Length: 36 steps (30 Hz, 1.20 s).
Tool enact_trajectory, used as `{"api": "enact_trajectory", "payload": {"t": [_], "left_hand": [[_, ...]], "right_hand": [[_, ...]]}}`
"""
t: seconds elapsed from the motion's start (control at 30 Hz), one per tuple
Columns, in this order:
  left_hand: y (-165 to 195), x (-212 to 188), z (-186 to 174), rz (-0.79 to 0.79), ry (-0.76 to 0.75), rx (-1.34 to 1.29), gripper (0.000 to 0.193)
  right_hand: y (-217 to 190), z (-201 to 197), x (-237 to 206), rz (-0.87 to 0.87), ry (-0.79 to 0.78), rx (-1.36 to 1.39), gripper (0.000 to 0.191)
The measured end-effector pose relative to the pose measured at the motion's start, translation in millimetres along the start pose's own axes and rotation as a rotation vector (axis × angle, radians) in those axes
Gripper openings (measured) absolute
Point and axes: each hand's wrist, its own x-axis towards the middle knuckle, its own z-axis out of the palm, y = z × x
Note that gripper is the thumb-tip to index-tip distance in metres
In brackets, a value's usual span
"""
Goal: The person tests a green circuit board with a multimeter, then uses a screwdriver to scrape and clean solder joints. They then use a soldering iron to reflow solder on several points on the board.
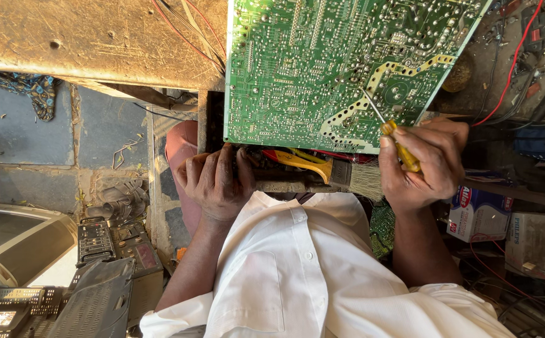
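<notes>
white shirt (pixel 297 275) nearest. left hand (pixel 213 181) at 9 o'clock grasping board (pixel 329 69) edge; right hand (pixel 426 163) at 3 o'clock clenched on screwdriver (pixel 393 139), tip touching board at 12. probably stiff, light, fragile; best held by edges.

I see my right hand (pixel 424 164) gripping a yellow-handled screwdriver (pixel 393 136), its tip touching the solder side of a green circuit board (pixel 322 69). My left hand (pixel 215 181) grips the board's near edge, just beside a paintbrush (pixel 322 178).
</notes>
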Motion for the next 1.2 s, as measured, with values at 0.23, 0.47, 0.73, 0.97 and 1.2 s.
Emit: {"api": "enact_trajectory", "payload": {"t": [0.23,0.47,0.73,0.97,1.2], "left_hand": [[1,1,0,0.001,0.007,-0.003,0.016],[1,1,-1,0.001,0.011,-0.013,0.015],[3,0,-1,0.020,0.021,0.015,0.013],[9,2,-2,0.043,0.009,0.015,0.011],[7,-5,-5,0.048,-0.028,-0.015,0.015]], "right_hand": [[-2,-1,-2,-0.015,0.002,-0.024,0.022],[-4,0,-2,-0.025,0.013,-0.026,0.024],[-12,-5,5,-0.036,0.011,-0.046,0.026],[-6,-19,-8,-0.005,0.033,0.014,0.018],[49,-57,-45,0.171,0.370,0.393,0.010]]}}
